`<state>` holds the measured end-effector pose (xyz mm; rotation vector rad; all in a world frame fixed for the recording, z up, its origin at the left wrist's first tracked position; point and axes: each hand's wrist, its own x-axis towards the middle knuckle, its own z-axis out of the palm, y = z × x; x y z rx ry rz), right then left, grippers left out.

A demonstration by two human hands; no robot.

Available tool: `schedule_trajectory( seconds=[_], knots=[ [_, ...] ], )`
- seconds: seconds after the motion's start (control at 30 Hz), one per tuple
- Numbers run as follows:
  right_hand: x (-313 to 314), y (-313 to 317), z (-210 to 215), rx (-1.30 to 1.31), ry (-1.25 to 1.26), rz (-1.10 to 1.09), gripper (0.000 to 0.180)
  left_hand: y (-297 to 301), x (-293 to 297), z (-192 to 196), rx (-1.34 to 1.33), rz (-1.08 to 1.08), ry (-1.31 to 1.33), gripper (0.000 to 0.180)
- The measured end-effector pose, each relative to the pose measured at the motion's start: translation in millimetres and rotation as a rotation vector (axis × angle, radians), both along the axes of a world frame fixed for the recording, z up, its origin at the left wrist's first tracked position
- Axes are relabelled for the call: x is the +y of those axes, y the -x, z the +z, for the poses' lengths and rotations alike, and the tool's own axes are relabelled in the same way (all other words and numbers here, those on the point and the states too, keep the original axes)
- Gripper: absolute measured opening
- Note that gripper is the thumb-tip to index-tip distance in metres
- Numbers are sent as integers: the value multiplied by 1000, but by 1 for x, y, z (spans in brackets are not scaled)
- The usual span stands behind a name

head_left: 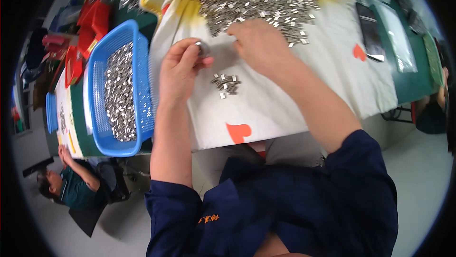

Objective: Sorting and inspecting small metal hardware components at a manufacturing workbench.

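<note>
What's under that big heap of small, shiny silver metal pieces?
The white cloth printed with orange-red hearts shows around the heap, which appears to rest on it. Whatever lies directly beneath is covered and can't be seen.

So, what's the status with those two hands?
Left hand holding a round metallic object. Right hand at near edge of the big heap of metal pieces. Smaller pile lying apart on the cloth; nothing seen blocking either hand.

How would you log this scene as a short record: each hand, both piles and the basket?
Left hand: holds a round grey object
Right hand: by the big pile; grip hidden
Big pile: small metal pieces, far end of the cloth
Small pile: similar pieces on the cloth, apart from the big pile
Basket: blue, left of the cloth, holding pieces
</note>
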<state>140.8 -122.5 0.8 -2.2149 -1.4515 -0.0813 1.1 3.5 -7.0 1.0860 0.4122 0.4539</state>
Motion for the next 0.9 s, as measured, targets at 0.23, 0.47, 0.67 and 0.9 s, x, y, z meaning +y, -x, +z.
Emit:
schedule_trajectory(
  seconds=[0.23,0.47,0.67,0.9],
  knots=[
    [-16,20,41,564,-129,91,25,4,1,2,72,-18,-97,17],
    [-72,17,35,954,-433,126,32,-39,-66,37,81,-253,-269,15],
    [-117,-4,25,1693,-992,98,40,-94,-129,57,94,-380,-395,12],
    [-165,-26,27,1719,-1135,14,38,-125,-167,68,111,-502,-363,17]
  ],
)
